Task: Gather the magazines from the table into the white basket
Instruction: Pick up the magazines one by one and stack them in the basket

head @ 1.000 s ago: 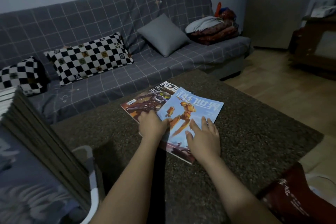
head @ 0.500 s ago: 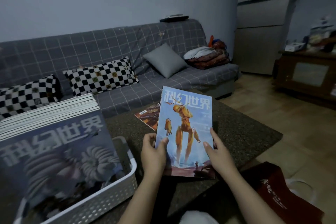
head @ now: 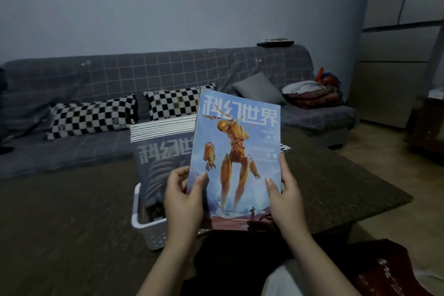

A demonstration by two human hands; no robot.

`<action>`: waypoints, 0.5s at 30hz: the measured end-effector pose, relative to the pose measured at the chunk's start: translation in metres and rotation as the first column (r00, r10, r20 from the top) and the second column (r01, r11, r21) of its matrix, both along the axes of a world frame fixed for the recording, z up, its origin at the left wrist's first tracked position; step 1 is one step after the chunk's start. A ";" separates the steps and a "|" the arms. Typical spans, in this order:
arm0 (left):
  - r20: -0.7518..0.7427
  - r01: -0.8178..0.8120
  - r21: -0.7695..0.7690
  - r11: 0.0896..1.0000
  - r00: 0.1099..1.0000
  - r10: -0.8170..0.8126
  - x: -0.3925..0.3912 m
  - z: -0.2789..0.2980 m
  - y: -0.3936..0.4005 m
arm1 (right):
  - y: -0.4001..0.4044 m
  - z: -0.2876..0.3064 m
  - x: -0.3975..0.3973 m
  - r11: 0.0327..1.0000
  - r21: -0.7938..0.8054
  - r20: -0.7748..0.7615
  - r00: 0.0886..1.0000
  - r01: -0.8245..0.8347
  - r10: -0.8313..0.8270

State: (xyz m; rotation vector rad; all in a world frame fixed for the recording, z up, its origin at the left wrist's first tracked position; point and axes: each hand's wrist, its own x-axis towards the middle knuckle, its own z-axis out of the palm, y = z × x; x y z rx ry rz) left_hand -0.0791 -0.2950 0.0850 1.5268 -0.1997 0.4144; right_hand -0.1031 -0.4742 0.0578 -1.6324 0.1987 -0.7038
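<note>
Both hands are holding a blue magazine [head: 234, 158] upright above the dark table [head: 336, 182]: the left hand [head: 183, 202] is pinching its lower left edge, the right hand [head: 284, 196] its lower right edge. Behind it, the white basket [head: 153, 235] is standing on the table, holding a stack of magazines [head: 161, 137]. Another magazine [head: 286, 147] is peeking out on the table.

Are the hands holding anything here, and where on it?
Both hold the blue magazine upright: left hand on its lower left edge, right hand on its lower right edge.
</note>
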 end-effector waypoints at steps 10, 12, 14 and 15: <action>0.027 -0.216 -0.110 0.970 0.975 0.220 0.036 -0.001 0.069 | 0.062 0.029 0.060 0.982 0.086 0.098 0.982 -0.169 0.160; 0.002 -0.263 -0.087 0.961 0.965 0.264 0.046 -0.003 0.078 | 0.067 0.032 0.070 0.984 0.050 0.097 0.982 -0.170 0.164; -0.033 -0.301 -0.028 0.953 0.953 0.300 0.055 -0.007 0.085 | 0.070 0.032 0.078 0.988 0.018 0.081 0.986 -0.150 0.149; -0.051 -0.313 0.004 0.950 0.949 0.313 0.058 -0.009 0.088 | 0.071 0.032 0.082 0.990 0.008 0.072 0.988 -0.141 0.140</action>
